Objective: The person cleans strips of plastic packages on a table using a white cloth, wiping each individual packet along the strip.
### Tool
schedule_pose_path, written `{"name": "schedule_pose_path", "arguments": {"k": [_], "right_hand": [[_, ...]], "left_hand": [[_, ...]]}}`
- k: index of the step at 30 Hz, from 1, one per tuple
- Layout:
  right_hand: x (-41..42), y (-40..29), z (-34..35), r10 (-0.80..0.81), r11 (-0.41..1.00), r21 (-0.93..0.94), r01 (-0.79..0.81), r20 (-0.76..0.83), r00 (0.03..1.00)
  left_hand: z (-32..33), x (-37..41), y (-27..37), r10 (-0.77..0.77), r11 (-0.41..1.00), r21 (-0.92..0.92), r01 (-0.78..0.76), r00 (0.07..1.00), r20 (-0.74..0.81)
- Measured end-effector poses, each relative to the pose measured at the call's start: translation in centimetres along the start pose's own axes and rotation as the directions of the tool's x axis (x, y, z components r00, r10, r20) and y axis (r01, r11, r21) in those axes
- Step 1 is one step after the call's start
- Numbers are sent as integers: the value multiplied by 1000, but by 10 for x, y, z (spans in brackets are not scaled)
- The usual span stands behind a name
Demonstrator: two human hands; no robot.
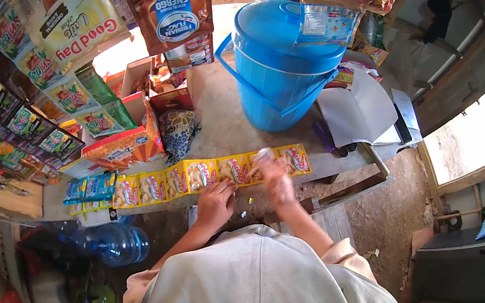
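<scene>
A long strip of yellow Masako seasoning sachets (201, 176) lies along the near edge of the table. My left hand (217, 199) rests with bent fingers on the lower edge of the strip near its middle; whether it pinches the strip is not clear. Over the strip's right part is my right hand (277, 181), blurred, with something small and whitish at its fingertips that I cannot make out. Blue sachets (91, 188) lie at the strip's left end.
A blue lidded bucket (280, 71) stands behind the strip, with an open notebook (358, 108) to its right. Opened cartons (124, 151) and a patterned cloth bundle (178, 133) sit at the left. Sachet strips (31, 121) hang at the left, a brown drink pack (166, 4) overhead.
</scene>
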State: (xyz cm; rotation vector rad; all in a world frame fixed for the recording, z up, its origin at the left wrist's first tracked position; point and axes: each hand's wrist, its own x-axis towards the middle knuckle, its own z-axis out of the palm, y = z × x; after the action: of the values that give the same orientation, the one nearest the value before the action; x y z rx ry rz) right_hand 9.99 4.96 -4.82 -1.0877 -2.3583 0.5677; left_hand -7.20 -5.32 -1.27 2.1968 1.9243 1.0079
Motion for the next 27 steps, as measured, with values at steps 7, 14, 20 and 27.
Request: {"name": "schedule_pose_path", "arguments": {"k": [7,14,20,27], "right_hand": [[-28,14,-32,143,983,-93,-158,-151,978],[-16,9,-15,127,983,-119,-138,-95,987],[-5,40,-23,102,968,-211,-137,-169,980],[20,28,-28,187,917,-348,-195,-56,981]], "left_hand": [[-1,-4,-5,9,1000,-9,-9,1000,1],[24,29,31,96,994,-54,-95,995,19],[27,29,35,79,997,-37,-74,984,160],[29,28,34,133,991,10,-136,983,123]]}}
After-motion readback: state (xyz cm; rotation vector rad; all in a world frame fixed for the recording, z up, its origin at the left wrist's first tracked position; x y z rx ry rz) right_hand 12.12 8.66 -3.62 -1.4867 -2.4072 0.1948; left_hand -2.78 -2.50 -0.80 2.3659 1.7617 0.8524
